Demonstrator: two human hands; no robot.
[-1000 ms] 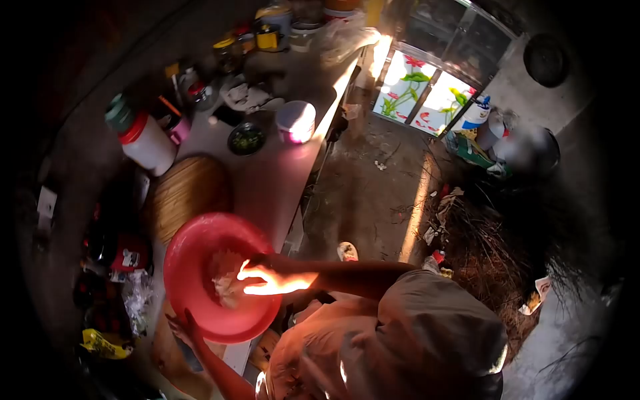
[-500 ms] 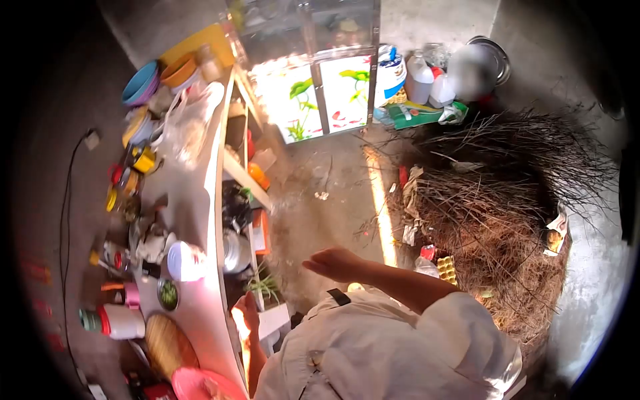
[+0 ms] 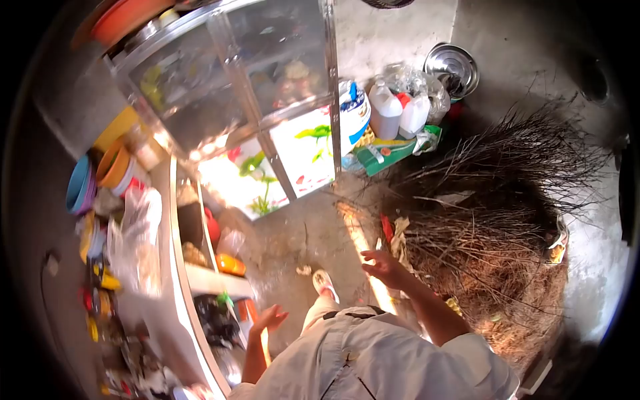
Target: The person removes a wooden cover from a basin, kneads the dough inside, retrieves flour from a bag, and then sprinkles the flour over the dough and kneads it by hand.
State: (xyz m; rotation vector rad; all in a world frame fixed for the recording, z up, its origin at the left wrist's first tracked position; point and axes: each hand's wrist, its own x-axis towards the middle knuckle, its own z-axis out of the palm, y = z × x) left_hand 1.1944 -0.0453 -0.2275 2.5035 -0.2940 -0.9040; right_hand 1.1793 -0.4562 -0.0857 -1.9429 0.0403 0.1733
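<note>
Between counter (image 3: 157,327) on the left and brush pile (image 3: 480,267) on the right, both hands empty: left hand (image 3: 270,319) loosely open near the orange container (image 3: 231,265) on the low shelving, right hand (image 3: 387,269) half-open, fingers bent, near the twigs. Drifting right could snag the shoe (image 3: 323,283) or scratch that hand; swinging left could knock shelf goods.

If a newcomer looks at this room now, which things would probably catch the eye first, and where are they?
Probably the glass cabinet first, left of centre near the top, its lower panels shining white with green leaves on them. Next may be the large pile of dry twigs on the floor at the right. Then the left hand and right hand, open and holding nothing, in the lower middle.
</note>
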